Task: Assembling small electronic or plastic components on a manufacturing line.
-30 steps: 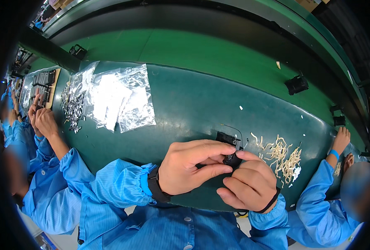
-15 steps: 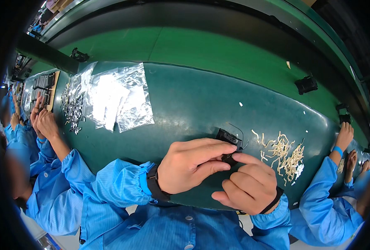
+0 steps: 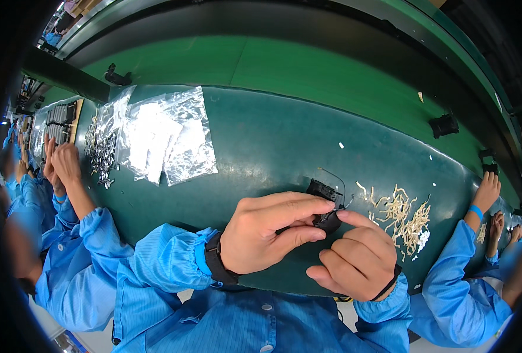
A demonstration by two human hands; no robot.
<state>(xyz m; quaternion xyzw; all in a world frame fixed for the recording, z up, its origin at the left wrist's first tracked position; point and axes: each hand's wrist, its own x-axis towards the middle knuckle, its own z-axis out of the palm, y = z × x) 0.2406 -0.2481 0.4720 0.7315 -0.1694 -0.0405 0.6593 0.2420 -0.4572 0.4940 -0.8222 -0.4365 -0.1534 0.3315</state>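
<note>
Hands on a small black part.
I see my left hand and right hand both pinching it.

Both hands, left and right, pinching a small black part over the green table.

Dark green table here, with a heap of clear plastic bags on the left and small shiny metal parts just beside them. Pale wire offcuts are scattered on the right. Co-workers in blue sleeves sit either side.
</note>
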